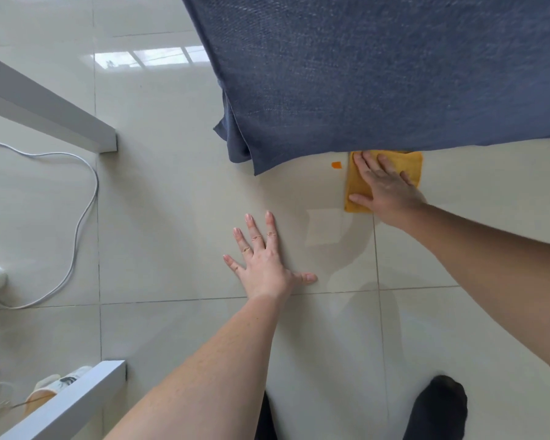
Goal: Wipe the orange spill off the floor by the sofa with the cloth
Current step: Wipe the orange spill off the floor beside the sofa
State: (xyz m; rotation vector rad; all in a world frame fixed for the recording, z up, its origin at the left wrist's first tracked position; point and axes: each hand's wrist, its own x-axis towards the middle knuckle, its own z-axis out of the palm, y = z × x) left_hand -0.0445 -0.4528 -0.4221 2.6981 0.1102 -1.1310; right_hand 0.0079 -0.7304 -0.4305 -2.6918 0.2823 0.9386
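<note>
Left hand (264, 262) flat; cloth (359, 182) lengthwise sofaward.

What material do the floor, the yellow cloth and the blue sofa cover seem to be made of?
Floor: probably glazed ceramic or porcelain tile; it is glossy, mirrors a window and shows grout lines.
Yellow cloth: looks like soft terry or microfibre, with a matte, fuzzy surface.
Blue sofa cover: a woven textile, maybe linen-like; the coarse weave and hanging folds show.
</note>
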